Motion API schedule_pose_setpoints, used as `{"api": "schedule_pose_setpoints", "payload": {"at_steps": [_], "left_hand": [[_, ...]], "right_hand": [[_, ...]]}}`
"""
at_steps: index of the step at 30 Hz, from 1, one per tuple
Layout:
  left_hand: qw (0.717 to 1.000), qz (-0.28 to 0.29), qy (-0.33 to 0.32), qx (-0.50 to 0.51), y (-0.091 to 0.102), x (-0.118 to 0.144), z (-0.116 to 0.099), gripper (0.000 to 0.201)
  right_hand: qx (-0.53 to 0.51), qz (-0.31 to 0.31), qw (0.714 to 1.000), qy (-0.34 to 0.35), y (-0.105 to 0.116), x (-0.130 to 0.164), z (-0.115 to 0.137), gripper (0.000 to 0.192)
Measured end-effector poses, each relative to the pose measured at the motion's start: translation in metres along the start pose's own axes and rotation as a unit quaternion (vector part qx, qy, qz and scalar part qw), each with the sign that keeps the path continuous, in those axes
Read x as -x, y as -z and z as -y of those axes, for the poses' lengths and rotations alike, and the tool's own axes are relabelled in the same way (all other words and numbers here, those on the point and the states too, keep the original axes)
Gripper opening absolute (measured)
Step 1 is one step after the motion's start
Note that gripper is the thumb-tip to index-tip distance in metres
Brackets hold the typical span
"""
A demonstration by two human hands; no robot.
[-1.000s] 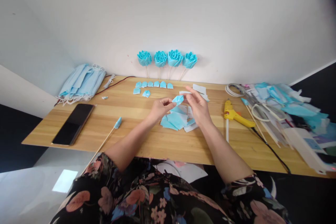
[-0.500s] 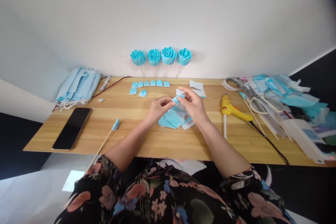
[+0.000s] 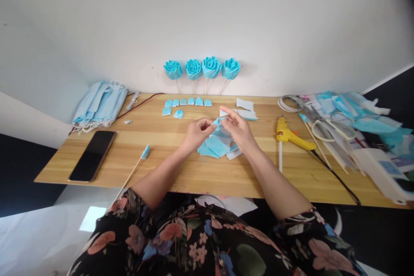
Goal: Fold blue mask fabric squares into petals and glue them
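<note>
Between both my hands is a small folded piece of blue mask fabric. My left hand pinches its left edge with thumb and finger. On the other edge, my right hand grips with its thumb, the index finger stretched out above. Just below lies a loose pile of blue and white fabric pieces, partly hidden by my right hand. Several folded blue petals sit in rows farther back on the table. A wooden stick with a blue wrapped tip rests left of my left forearm.
Several blue fabric roses on sticks lean against the wall. Face masks and a phone lie left. Rightward are a yellow glue gun with its cord, a tape roll, scissors, a white power strip and fabric scraps.
The blue fabric piece between my fingers looks turned and more creased. The whole view has shifted slightly, so the table's things appear a little farther right.
</note>
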State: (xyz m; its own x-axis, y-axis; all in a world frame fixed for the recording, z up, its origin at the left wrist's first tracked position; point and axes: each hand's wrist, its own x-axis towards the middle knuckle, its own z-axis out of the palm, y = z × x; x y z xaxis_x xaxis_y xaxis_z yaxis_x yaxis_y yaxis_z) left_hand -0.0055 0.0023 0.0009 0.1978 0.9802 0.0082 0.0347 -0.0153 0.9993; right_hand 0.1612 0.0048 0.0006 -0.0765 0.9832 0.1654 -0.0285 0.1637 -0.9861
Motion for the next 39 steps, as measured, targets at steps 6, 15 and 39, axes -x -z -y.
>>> {"api": "schedule_pose_setpoints", "payload": {"at_steps": [6, 15, 39], "left_hand": [[1.0, 0.005, -0.022, -0.019, -0.001, -0.001, 0.004, 0.032], [0.999, 0.031, -0.026, -0.031, -0.002, 0.002, -0.003, 0.029], [0.998, 0.018, 0.02, 0.052, 0.0, -0.001, -0.004, 0.037]], "right_hand": [[0.04, 0.023, 0.999, -0.003, -0.002, 0.001, -0.002, 0.053], [0.065, 0.009, 0.998, 0.024, -0.002, 0.003, 0.002, 0.051], [-0.023, -0.022, 0.999, 0.013, -0.001, -0.001, 0.0, 0.045]]}}
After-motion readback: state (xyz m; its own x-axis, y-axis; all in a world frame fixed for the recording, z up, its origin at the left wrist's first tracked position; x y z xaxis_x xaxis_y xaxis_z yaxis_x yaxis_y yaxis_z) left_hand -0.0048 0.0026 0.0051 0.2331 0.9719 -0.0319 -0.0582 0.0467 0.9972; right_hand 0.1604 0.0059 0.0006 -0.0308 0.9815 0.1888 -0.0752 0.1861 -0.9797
